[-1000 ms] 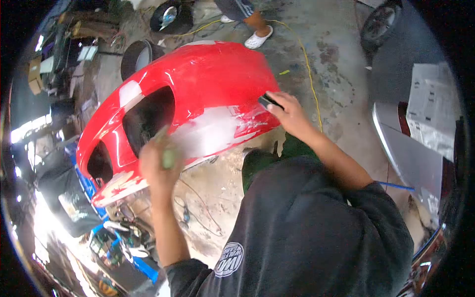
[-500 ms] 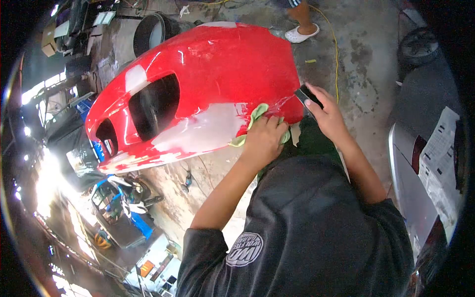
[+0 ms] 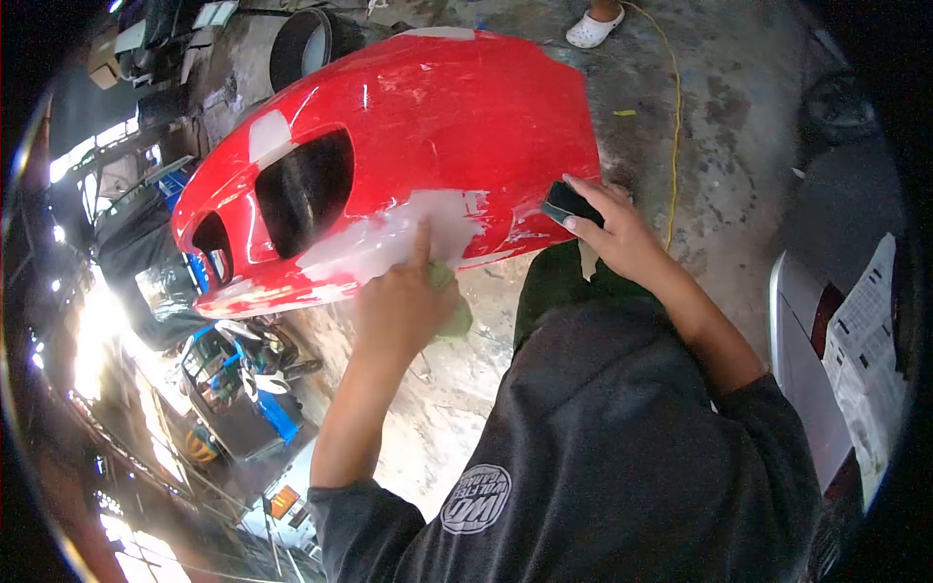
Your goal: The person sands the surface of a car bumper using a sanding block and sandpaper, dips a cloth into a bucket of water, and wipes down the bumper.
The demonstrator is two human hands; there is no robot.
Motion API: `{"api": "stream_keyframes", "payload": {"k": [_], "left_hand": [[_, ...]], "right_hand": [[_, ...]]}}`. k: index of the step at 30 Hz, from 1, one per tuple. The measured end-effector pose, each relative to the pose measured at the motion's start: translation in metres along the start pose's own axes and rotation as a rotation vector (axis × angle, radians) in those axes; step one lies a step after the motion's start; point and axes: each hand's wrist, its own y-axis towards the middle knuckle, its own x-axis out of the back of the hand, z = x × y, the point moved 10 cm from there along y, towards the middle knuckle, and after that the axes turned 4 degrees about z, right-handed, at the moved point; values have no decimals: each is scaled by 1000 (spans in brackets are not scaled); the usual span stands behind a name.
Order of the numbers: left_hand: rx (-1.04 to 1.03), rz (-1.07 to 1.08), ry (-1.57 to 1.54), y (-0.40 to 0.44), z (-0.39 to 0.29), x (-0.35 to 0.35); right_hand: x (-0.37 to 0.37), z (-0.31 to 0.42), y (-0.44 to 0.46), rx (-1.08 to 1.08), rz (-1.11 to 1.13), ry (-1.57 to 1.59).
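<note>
A red car body panel (image 3: 466, 117), with two dark openings and pale grey bare patches, lies lengthwise before me. My left hand (image 3: 400, 309) holds a crumpled light green cloth (image 3: 453, 313) at the panel's near edge. Its index finger is stretched out over the large grey patch (image 3: 360, 243); whether the tip touches cannot be told. In my right hand (image 3: 618, 236) a black sanding block (image 3: 568, 203) is gripped between thumb and fingers, resting at the panel's right end near scuffed, whitish paint.
A black bucket-like container (image 3: 309, 47) stands behind the panel. Another person's foot in a white clog (image 3: 595, 29) is at the top, beside a yellow cord (image 3: 675, 126) on the floor. To the right is a silver car part (image 3: 802, 360) with paper on it.
My left hand has moved left with the cloth, off the panel's lower right part to the grey patch, index finger now extended. My right hand has shifted the block slightly left and down onto the panel.
</note>
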Motion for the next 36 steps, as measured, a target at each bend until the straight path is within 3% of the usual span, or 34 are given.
{"api": "stream_keyframes", "payload": {"k": [7,11,12,16,18,21,22,25,26,29,32,36], "left_hand": [[171,25,-1,-25,41,21],[165,-60,-68,-39,61,25],[243,-18,-87,-43,71,28],[340,-335,-241,-61,143,58],[302,-523,-326,-60,181,67],[25,-748,-188,-49,198,51],[-81,-825,-390,-42,209,44],[-83,-813,-625,-31,243,29],[3,-876,-637,-31,255,28],[36,-1113,-725,-40,279,14],[100,-1152,-593,-49,287,7],[75,-1214,-776,-49,298,-3]], "right_hand": [[0,-26,0,-96,54,59],[0,-20,7,30,70,5],[-8,-10,12,96,117,-14],[-57,64,44,327,320,7],[-83,96,53,545,224,-41],[-108,117,73,632,239,-58],[-108,114,73,661,217,-32],[-97,70,68,666,251,-13],[-94,54,68,633,247,-9],[-104,74,75,700,192,-45],[-140,157,91,891,156,-71],[-148,174,99,832,187,-33]]}}
